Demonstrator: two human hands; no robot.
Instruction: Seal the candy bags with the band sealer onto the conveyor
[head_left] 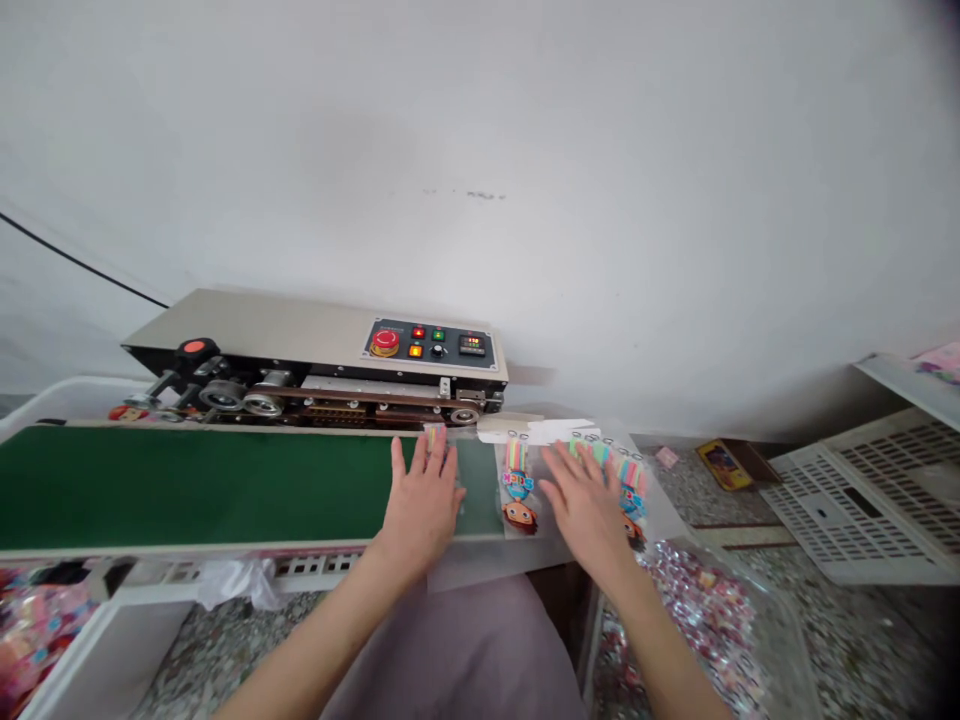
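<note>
Cartoon-printed packets [517,490] lie at the right end of the green conveyor belt [187,485], in front of the band sealer [322,365]. Left hand [424,505] rests flat on one packet, fingers spread, gripping nothing. Right hand [586,508] lies flat and unclenched on others, near a bag of sweets [705,590].

No writing can be read. At twelve o'clock, the lit display [471,343] on the control panel [429,344] of the sealing machine [300,335] shows digits too small to make out. The print on the packets [517,487] is blurred.
</note>
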